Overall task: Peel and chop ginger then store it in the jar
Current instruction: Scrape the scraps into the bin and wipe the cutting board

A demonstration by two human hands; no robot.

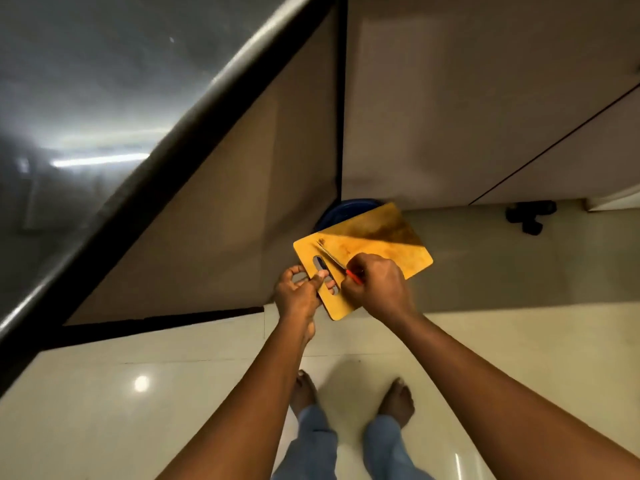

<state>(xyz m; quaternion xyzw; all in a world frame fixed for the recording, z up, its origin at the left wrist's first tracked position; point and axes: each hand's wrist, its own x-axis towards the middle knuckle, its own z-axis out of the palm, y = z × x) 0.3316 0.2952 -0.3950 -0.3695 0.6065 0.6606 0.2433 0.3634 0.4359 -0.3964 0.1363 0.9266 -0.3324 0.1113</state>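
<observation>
Red-handled knife (331, 257) across yellow board (381, 242), tip up-left

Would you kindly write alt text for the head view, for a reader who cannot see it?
A person's left hand holds a yellow cutting board by its handle slot over a blue container, while the right hand grips a red-handled knife against the board.

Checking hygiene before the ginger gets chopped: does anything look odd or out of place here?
The board is off the counter, held tilted above a blue bin by the left hand. A dark stain covers its far corner, and the right hand lays a knife against it.
</observation>
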